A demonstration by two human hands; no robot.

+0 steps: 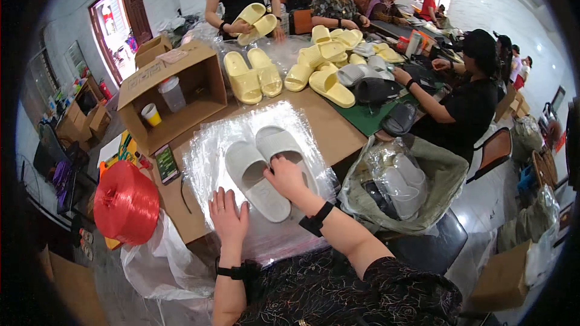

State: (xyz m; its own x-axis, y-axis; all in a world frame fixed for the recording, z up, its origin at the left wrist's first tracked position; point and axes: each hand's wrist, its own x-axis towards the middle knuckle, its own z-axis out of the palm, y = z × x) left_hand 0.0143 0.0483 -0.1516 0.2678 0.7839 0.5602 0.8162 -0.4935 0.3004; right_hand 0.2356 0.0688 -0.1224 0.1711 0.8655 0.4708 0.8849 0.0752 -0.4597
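Note:
A pair of light grey slide slippers (270, 204) lies side by side on a stack of clear plastic bags (208, 139), toes pointing away from me. My right hand (286, 176) reaches over the right slipper, its fingers bent and closed at the inner edges of the straps where the two slippers meet. Part of the right slipper is hidden under that hand and wrist. My left hand (229, 216) rests flat on the bags, left of the left slipper's heel, fingers stretched out and holding nothing.
A cardboard box (130, 99) on its side holds cups; a phone (166, 164) and red twine roll (125, 202) are at left. Yellow slippers (243, 78) stand beyond the bags. A lined bin (447, 169) with bagged slippers is at right. Co-workers sit and stand around the table.

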